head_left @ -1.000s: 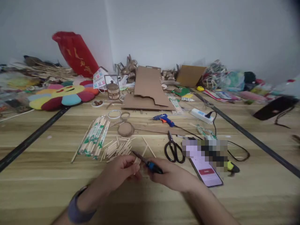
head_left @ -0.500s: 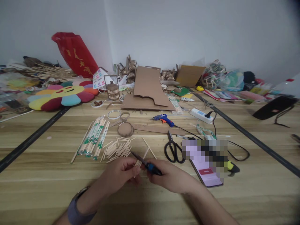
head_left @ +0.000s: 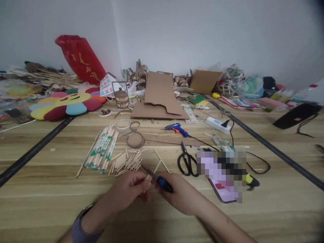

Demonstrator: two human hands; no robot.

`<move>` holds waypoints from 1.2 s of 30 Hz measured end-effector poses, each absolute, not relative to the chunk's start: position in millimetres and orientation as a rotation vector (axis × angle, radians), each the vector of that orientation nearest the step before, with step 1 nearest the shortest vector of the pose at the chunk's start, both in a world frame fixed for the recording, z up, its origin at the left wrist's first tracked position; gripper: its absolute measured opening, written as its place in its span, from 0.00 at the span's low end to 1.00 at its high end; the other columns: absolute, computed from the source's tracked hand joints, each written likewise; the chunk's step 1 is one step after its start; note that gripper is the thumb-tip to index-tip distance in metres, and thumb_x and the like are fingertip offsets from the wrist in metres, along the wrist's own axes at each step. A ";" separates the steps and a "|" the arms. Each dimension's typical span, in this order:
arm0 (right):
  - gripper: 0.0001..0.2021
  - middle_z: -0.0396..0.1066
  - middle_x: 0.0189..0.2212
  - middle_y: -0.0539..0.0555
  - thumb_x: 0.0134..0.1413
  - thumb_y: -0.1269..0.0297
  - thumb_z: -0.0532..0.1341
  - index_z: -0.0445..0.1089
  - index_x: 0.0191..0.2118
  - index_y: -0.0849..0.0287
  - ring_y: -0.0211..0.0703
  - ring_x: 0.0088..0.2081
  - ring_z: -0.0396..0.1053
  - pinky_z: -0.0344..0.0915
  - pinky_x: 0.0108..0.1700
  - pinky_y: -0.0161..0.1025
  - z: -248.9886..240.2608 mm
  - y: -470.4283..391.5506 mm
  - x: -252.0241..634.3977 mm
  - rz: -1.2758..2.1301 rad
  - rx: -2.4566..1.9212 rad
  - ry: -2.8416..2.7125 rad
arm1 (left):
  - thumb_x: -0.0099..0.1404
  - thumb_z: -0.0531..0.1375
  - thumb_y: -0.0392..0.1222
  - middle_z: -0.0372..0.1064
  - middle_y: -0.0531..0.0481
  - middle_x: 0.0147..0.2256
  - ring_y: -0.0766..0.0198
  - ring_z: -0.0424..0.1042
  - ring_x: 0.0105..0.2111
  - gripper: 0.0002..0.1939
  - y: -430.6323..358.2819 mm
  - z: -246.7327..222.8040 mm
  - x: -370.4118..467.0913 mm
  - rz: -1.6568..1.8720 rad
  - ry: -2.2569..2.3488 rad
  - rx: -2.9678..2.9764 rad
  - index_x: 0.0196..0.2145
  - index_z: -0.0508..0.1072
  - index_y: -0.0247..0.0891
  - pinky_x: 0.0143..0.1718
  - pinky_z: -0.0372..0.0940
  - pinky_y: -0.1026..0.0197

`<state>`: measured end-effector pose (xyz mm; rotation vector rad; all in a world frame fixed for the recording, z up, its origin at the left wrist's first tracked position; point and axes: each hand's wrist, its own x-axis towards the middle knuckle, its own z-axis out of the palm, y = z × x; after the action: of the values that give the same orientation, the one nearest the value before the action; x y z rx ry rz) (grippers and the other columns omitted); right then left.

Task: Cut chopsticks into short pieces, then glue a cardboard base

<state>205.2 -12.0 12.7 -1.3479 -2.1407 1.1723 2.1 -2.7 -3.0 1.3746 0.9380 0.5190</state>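
My left hand (head_left: pixel 135 184) is closed around a few thin wooden sticks (head_left: pixel 149 176), pinched between thumb and fingers. In my right hand (head_left: pixel 178 194) is a knife (head_left: pixel 164 184) with a black and blue handle. Its dark, narrow blade points up and left and lies across the sticks at my left fingertips. Just beyond the hands, a loose pile of short cut sticks (head_left: pixel 126 162) covers the wood. Two longer sticks (head_left: pixel 161 160) lie crossed to the right of that pile. Wrapped chopsticks (head_left: pixel 101 148) in clear and green packaging rest further left.
Black scissors (head_left: pixel 187 163) and a partly blurred phone (head_left: pixel 222 192) lie on the right. A blue glue gun (head_left: pixel 176 129) is further back, its cord running right past a power strip (head_left: pixel 217 125). Cardboard sheets (head_left: pixel 162 94) and a woven ring (head_left: pixel 136 140) lie behind the sticks.
My right hand and the knife handle have shifted slightly left and down, with the blade still against the sticks. My left hand has barely moved.
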 end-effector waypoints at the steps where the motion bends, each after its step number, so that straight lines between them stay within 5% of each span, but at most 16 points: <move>1: 0.08 0.69 0.27 0.49 0.48 0.74 0.54 0.69 0.33 0.59 0.40 0.30 0.64 0.56 0.32 0.33 12.5 -12.4 204.5 1.155 -1.353 -2.137 | 0.64 0.57 0.56 0.73 0.51 0.24 0.64 0.72 0.26 0.19 -2.9 -3.2 1.4 0.518 0.932 1.381 0.30 0.72 0.36 0.29 0.64 0.64; 7: 0.08 0.66 0.27 0.47 0.48 0.74 0.55 0.69 0.34 0.59 0.38 0.31 0.62 0.55 0.33 0.32 6.4 -11.2 202.9 1.201 -1.283 -2.078 | 0.63 0.56 0.60 0.72 0.52 0.23 0.65 0.71 0.25 0.22 -2.8 -0.7 -0.6 0.526 0.935 1.391 0.32 0.71 0.36 0.28 0.63 0.65; 18: 0.13 0.63 0.28 0.46 0.41 0.70 0.59 0.67 0.38 0.58 0.37 0.31 0.58 0.55 0.33 0.32 9.3 -5.0 213.2 1.831 -1.158 -1.758 | 0.56 0.59 0.66 0.65 0.57 0.17 0.68 0.63 0.16 0.27 -5.9 7.9 8.3 0.535 0.906 1.173 0.33 0.69 0.36 0.21 0.58 0.65; 36: 0.11 0.62 0.28 0.46 0.41 0.71 0.58 0.66 0.36 0.58 0.36 0.31 0.57 0.55 0.33 0.32 8.9 -5.7 210.6 1.794 -1.139 -1.760 | 0.59 0.55 0.65 0.55 0.60 0.17 0.71 0.50 0.18 0.24 -9.0 9.6 10.6 0.527 0.992 1.187 0.31 0.67 0.38 0.20 0.46 0.66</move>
<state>210.6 -5.7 8.9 -1.1392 -1.7603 1.7943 10.6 -9.0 9.6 1.1875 0.9918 0.5273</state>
